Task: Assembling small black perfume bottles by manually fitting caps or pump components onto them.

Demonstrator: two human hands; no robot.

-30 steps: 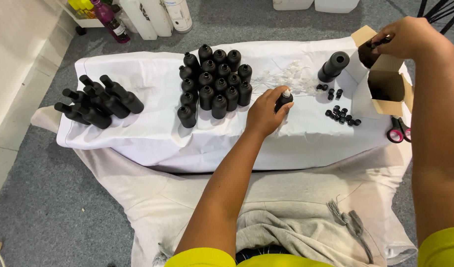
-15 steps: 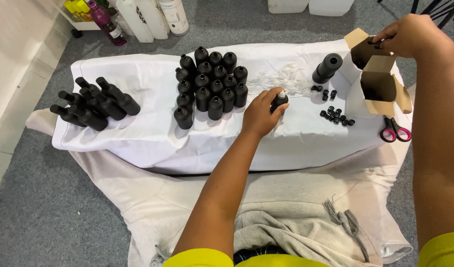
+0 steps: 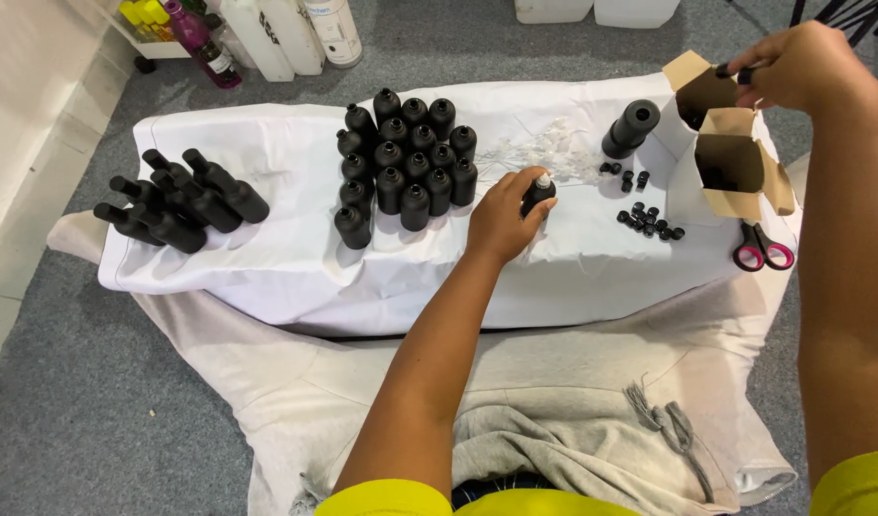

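My left hand [image 3: 504, 218] grips a small black bottle [image 3: 538, 194] with a pale neck, standing on the white cloth [image 3: 267, 277] near the middle. My right hand [image 3: 804, 67] is raised at the far right over an open cardboard box [image 3: 745, 177], pinching a small black cap [image 3: 735, 73] between its fingertips. Several upright black bottles [image 3: 406, 167] stand grouped left of my left hand. Loose black caps [image 3: 649, 222] lie on the cloth between my hands.
Several black bottles [image 3: 176, 201] lie on their sides at the left end. A black cylinder [image 3: 631, 128] and a pile of thin white straws [image 3: 544, 153] lie at the back. Pink-handled scissors [image 3: 764, 253] rest at the right. Plastic containers [image 3: 286, 33] stand on the grey floor behind.
My right hand has stayed above the box with the cap. My left hand keeps its hold on the bottle. The view has shifted slightly.
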